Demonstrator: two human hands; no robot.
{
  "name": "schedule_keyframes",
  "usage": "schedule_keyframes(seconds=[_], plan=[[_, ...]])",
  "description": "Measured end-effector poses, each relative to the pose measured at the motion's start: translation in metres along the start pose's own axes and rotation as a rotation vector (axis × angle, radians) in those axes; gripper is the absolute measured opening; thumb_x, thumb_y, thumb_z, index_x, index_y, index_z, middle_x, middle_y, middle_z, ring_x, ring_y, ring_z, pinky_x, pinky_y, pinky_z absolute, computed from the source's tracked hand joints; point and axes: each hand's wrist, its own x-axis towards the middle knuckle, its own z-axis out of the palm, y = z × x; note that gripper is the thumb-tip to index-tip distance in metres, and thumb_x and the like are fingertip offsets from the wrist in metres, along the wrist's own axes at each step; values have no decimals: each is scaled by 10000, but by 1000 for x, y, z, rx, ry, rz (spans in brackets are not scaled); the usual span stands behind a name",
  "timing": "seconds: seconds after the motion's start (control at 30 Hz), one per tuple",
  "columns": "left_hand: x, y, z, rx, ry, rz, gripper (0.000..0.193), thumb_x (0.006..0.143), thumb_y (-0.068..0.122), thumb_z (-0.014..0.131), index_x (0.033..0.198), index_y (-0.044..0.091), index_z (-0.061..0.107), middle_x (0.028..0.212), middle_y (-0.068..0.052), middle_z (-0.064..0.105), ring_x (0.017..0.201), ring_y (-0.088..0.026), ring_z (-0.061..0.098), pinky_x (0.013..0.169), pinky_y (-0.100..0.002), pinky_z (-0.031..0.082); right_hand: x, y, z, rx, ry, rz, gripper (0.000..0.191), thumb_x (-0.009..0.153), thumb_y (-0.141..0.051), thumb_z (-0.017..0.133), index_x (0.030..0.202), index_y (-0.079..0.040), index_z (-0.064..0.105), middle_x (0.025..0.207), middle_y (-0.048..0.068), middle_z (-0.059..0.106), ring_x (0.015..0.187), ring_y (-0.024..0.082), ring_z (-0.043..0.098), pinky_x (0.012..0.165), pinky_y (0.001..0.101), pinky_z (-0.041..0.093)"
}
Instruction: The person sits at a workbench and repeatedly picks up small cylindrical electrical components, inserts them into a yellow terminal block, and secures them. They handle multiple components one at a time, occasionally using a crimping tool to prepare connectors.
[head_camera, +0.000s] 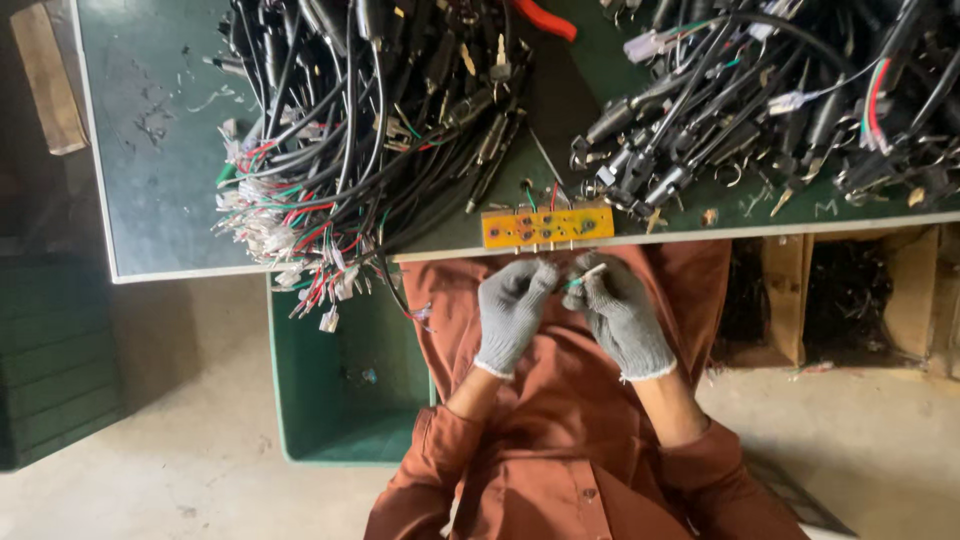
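Both gloved hands meet below the worktop's near edge: right hand's grip pinches a small white-tipped green wire piece, its length pointing toward the left hand, whose fingers are curled together just beside it.

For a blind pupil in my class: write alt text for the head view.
Two grey-gloved hands, left hand and right hand, pinch a small white connector above a rust-coloured lap, beside an orange jig and piled black cable bundles on a green table.
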Motion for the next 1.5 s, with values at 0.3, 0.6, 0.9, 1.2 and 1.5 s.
schedule_keyframes(seconds=[0.3, 0.6, 0.9, 1.2, 1.5], plan=[[14, 10, -2, 371, -57, 176, 262, 960, 197, 742, 789, 3, 703, 649, -102, 598, 585, -156, 494, 586, -305, 427, 10, -5, 8, -941, 99, -402, 243, 960, -186, 742, 1036, 44, 745, 873, 27, 756, 770, 64, 670, 677, 232, 537], [6, -13, 19, 125, 141, 176, 147, 952, 176, 770, 939, 32, 747, 801, -81, 714, 678, -154, 635, 667, -303, 521, 18, 2, 2, -966, 270, -159, 249, 1019, -175, 716, 961, 57, 784, 743, 130, 696, 675, 125, 547, 611, 302, 451], [-11, 6, -20, 891, -112, 723, 517, 877, 221, 797, 1358, 132, 630, 1126, -68, 667, 979, -263, 624, 830, -391, 529, -24, -3, 30, -1083, 188, -691, 246, 929, 19, 737, 1175, 13, 722, 1075, 124, 734, 902, 186, 702, 771, 274, 556], [-12, 2, -7, 904, -74, 761, 532, 828, 122, 749, 1343, 103, 614, 1147, -97, 659, 1013, -299, 637, 872, -432, 526, -20, -13, 26, -1106, 20, -728, 261, 861, -1, 810, 1113, -17, 744, 1095, 125, 731, 1022, 201, 709, 867, 280, 586], [-19, 0, 9, -74, 216, 89, 148, 964, 86, 717, 1084, 4, 741, 1000, -20, 728, 858, -103, 641, 765, -248, 539, -13, -8, 19, -620, 146, -348, 201, 929, -35, 754, 1116, 26, 710, 1090, 53, 730, 917, 89, 670, 825, 225, 564]])
